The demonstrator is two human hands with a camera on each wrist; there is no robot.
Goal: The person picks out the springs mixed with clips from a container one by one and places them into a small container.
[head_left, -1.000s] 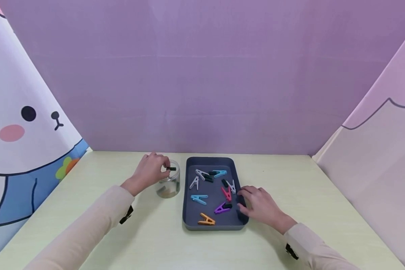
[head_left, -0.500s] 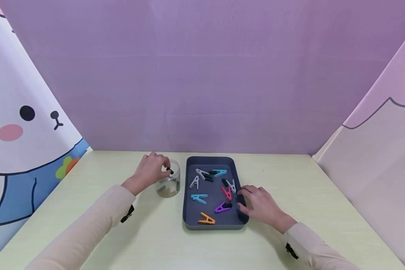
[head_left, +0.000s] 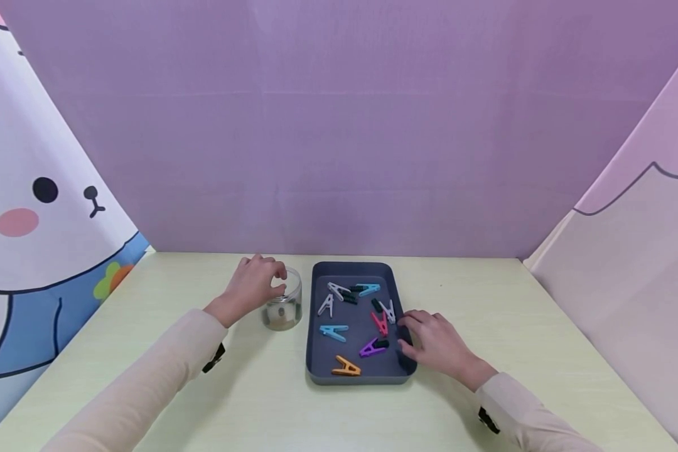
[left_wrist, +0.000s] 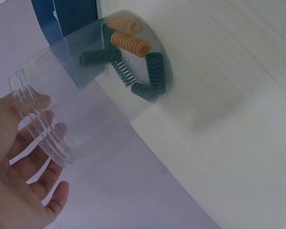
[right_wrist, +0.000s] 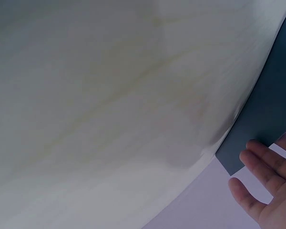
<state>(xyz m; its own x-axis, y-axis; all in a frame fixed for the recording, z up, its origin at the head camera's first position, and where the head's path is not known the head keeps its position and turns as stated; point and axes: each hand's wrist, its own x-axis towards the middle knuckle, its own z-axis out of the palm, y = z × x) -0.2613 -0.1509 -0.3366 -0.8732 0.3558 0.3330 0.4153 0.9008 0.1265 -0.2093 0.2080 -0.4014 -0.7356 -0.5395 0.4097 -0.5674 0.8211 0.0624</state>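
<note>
My left hand (head_left: 251, 282) hovers at the mouth of a clear plastic jar (head_left: 282, 319), its thumb and fingers apart with nothing between them. Through the jar wall in the left wrist view, several coil springs show at the base: an orange spring (left_wrist: 130, 44), a dark green spring (left_wrist: 156, 73) and others. On the right rim of a dark grey tray (head_left: 350, 380) rests my right hand (head_left: 437, 345), its fingers loosely bent. Inside the tray lie an orange clip (head_left: 346, 366), a purple clip (head_left: 371, 348), other coloured clips and several dark springs (head_left: 348, 297).
The jar stands just left of the tray on a pale wooden table (head_left: 248, 402). A purple backdrop (head_left: 339, 157) rises behind the table. A printed cartoon panel (head_left: 45, 270) stands on the left, and a pale panel (head_left: 627, 301) on the right.
The dark spring pinched in my left fingers tilted downward, then left them over the jar; the fingers now hold nothing. My right hand and the tray have stayed put.
</note>
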